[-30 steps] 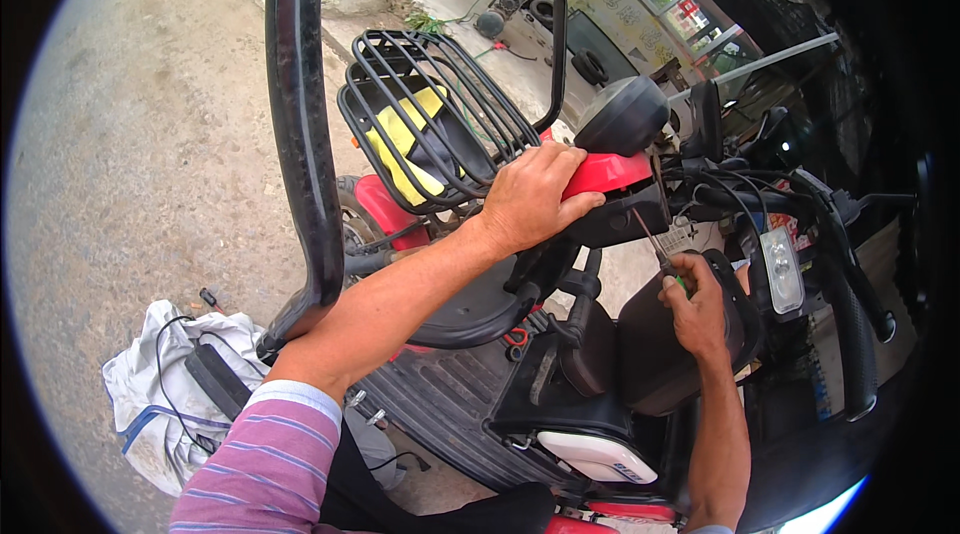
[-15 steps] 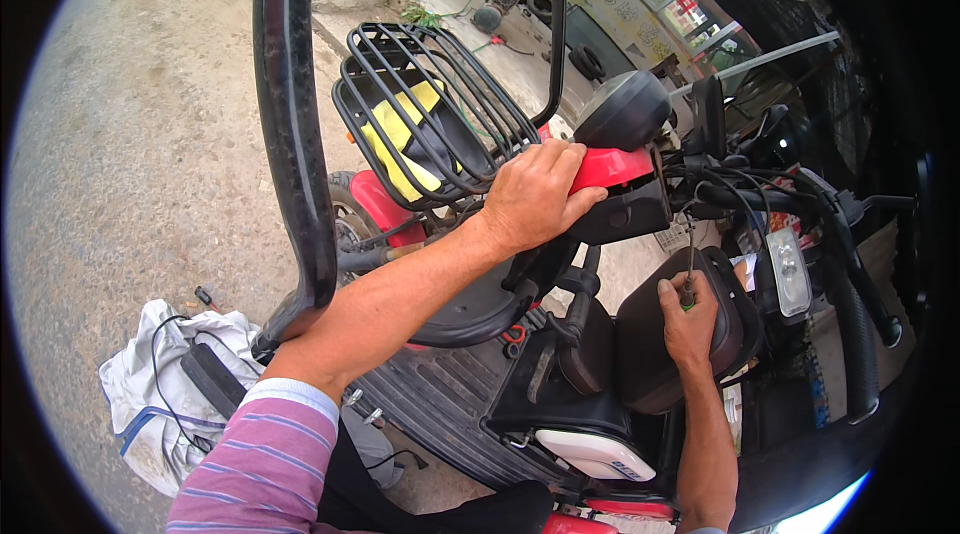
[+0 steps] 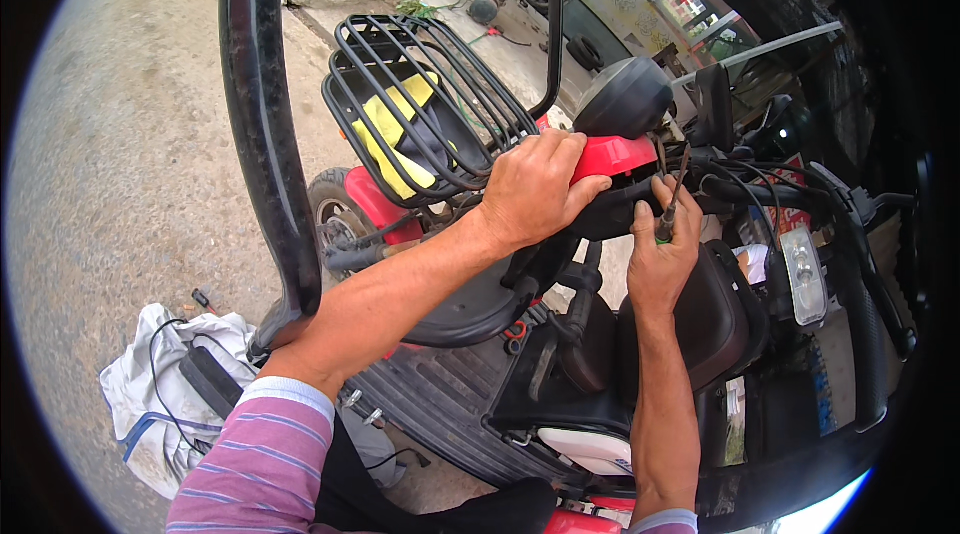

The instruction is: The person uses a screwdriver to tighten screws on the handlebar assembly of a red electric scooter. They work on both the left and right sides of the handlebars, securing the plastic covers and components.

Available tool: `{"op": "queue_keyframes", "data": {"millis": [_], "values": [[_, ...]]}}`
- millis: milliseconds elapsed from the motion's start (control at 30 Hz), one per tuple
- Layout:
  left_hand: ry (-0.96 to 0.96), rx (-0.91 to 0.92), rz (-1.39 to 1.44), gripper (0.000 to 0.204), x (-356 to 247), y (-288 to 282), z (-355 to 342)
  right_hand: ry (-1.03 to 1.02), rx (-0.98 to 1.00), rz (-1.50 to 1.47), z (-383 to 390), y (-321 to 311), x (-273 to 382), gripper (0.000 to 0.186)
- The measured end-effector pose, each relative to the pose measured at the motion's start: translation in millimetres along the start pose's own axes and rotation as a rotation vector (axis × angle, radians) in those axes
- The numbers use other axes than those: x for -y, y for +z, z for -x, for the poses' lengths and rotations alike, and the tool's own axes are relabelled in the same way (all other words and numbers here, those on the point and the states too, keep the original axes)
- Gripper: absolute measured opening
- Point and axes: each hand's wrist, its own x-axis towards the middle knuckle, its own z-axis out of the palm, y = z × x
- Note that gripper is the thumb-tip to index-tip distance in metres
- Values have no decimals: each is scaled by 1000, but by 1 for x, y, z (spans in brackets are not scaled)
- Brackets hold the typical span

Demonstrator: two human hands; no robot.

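Observation:
My left hand [image 3: 535,192] grips the left end of a red plastic cover [image 3: 612,158] on the front of an electric tricycle, its thumb lying along the lower edge. Above the cover sits a round black headlamp housing [image 3: 626,99]. My right hand [image 3: 668,244] is closed round a screwdriver [image 3: 672,212], its slim shaft pointing up past the cover's right end. Part of a green handle shows between the fingers. The right fingertips are close beside the dark panel [image 3: 612,218] under the red cover; whether they touch it I cannot tell.
A black wire basket [image 3: 400,114] with a yellow cloth [image 3: 385,134] is at the front. A black frame bar [image 3: 258,114] rises beside my left arm. Brown seats [image 3: 705,319] and cables [image 3: 765,184] lie to the right. A white sheet [image 3: 150,414] is on the ground.
My right hand has moved up and left with the screwdriver, from over the seat to beside the red cover's right end. My left hand keeps its hold.

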Motion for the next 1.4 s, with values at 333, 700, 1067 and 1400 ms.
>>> {"op": "queue_keyframes", "data": {"millis": [333,700,1067,1400], "values": [[14,-26,23,48,1,3,0,-30,-45,12,-1,7,-5,26],[-7,-10,37,46,0,1,-1,-100,-37,61,-4,7,-6,27],[-17,4,48,48,-2,-1,-1,-91,-18,75,-6,6,-5,28],[-1,34,4,72,-9,-4,3,-102,-23,75,-5,8,-6,29]]}}
